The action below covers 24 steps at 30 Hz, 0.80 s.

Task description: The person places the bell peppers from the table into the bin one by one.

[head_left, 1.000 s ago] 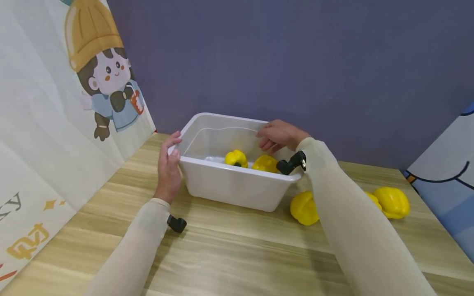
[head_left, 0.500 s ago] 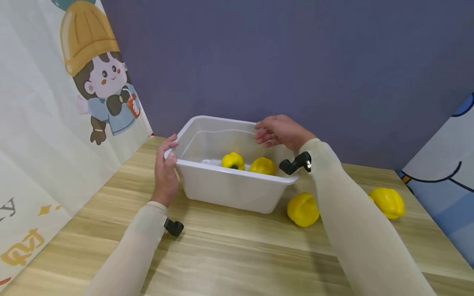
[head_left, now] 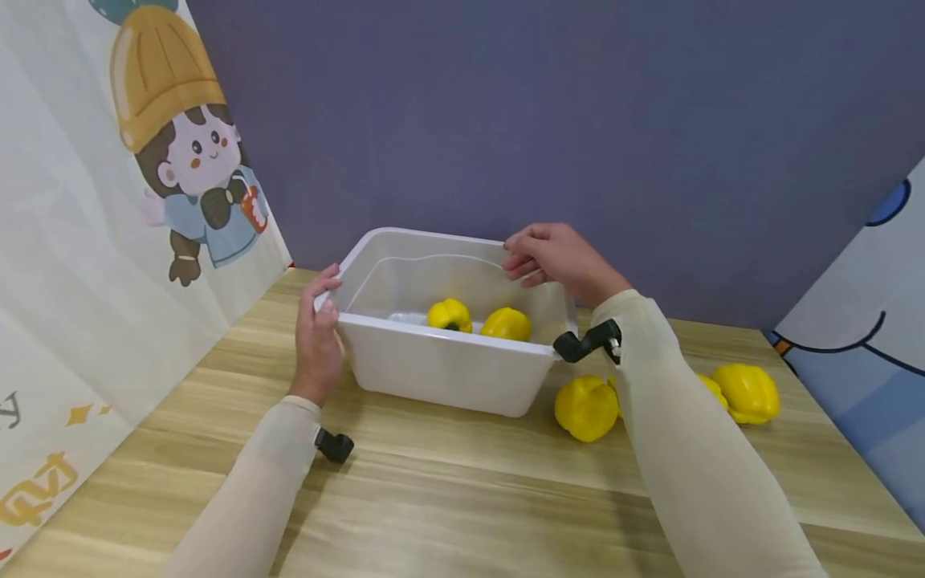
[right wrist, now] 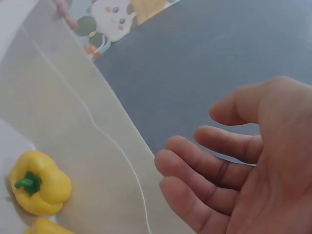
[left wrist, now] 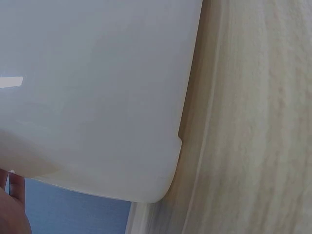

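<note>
A white plastic bin (head_left: 448,369) stands on the table against the back wall. Inside it lie two yellow bell peppers, one with its stem end forward (head_left: 450,315) and another beside it (head_left: 506,324); the right wrist view shows a green stem on one bell pepper (right wrist: 40,183). My left hand (head_left: 318,341) grips the bin's left rim, thumb at the front corner. Over the bin's back right rim hangs my right hand (head_left: 560,261), its fingers loosely bent and holding nothing. The right wrist view shows that hand's palm (right wrist: 273,185) beside the bin wall.
Right of the bin, a yellow bell pepper (head_left: 587,408) sits on the wooden table (head_left: 448,498). Further right is another yellow bell pepper (head_left: 747,393), with more yellow partly hidden by my right sleeve (head_left: 679,417). A dark wall (head_left: 462,112) rises behind.
My right hand has drawn a little to the right and up, away from the peppers inside the bin. The left hand keeps its hold on the rim. The view has turned slightly.
</note>
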Each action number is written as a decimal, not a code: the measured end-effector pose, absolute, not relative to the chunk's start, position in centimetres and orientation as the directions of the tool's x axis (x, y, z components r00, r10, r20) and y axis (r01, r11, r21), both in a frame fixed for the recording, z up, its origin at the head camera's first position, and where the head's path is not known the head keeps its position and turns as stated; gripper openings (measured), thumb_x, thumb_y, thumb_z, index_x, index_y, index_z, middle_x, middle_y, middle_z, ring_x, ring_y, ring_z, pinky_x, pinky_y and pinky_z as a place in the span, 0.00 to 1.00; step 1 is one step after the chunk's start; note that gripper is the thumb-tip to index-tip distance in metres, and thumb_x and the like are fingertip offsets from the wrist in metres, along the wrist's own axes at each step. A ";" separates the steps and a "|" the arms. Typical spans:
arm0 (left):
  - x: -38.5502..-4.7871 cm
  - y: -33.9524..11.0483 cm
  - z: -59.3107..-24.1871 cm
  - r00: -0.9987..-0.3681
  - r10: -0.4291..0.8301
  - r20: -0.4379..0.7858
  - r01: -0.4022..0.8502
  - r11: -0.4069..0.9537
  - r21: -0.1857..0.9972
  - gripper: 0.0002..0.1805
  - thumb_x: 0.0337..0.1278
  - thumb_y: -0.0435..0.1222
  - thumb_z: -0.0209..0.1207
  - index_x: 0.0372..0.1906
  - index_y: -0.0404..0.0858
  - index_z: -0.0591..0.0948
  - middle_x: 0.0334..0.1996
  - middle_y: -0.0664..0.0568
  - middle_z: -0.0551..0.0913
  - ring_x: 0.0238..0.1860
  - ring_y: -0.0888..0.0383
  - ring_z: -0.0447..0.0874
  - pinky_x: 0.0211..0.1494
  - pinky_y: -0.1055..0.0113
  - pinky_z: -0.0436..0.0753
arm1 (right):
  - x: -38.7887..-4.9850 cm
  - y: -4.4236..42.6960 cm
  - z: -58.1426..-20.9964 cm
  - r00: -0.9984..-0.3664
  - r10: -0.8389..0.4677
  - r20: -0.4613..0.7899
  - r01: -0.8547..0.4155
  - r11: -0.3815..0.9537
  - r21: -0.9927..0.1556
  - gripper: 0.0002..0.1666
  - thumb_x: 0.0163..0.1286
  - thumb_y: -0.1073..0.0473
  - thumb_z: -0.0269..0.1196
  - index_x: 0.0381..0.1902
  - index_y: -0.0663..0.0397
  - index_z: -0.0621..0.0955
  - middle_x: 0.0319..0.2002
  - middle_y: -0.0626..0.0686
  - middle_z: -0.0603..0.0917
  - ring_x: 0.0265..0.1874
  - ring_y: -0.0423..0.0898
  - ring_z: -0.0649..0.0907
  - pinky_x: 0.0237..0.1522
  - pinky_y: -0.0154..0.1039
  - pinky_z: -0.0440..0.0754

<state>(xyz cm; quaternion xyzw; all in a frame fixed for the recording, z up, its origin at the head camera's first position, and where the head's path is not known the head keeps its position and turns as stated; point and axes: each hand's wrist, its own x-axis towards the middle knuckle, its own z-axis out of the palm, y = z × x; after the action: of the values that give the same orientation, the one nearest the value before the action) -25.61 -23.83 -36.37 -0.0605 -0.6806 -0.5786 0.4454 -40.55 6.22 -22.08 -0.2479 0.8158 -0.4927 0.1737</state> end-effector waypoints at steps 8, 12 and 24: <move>-25.8 -23.8 -36.4 -0.599 -0.433 0.674 0.600 0.315 0.736 0.24 0.67 0.40 0.42 0.59 0.26 0.70 0.70 0.48 0.70 0.71 0.52 0.62 0.69 0.61 0.62 | -40.0 7.5 -22.3 -0.818 -0.576 -0.008 -0.265 0.388 -0.883 0.19 0.75 0.49 0.58 0.53 0.58 0.80 0.47 0.60 0.84 0.47 0.56 0.85 0.48 0.47 0.84; -25.9 -23.7 -36.3 -0.599 -0.428 0.677 0.606 0.311 0.732 0.24 0.68 0.40 0.42 0.59 0.26 0.69 0.70 0.48 0.69 0.72 0.52 0.61 0.69 0.61 0.62 | -39.0 8.3 -22.1 -0.808 -0.589 0.011 -0.288 0.379 -0.879 0.19 0.76 0.48 0.58 0.52 0.58 0.80 0.47 0.59 0.85 0.46 0.55 0.85 0.47 0.45 0.84; -25.7 -23.6 -36.2 -0.613 -0.434 0.660 0.585 0.311 0.749 0.24 0.68 0.39 0.42 0.61 0.28 0.70 0.70 0.52 0.69 0.72 0.54 0.61 0.70 0.62 0.61 | -37.8 11.3 -22.7 -0.795 -0.600 0.085 -0.320 0.296 -0.900 0.22 0.77 0.47 0.57 0.56 0.58 0.79 0.50 0.61 0.84 0.49 0.57 0.84 0.48 0.44 0.84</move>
<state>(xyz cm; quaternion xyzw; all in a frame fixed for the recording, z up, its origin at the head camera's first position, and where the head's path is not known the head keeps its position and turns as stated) -25.70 -23.58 -36.22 -0.0553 -0.6821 -0.5843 0.4363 -37.83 11.35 -22.72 -0.2899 0.7936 -0.5175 0.1354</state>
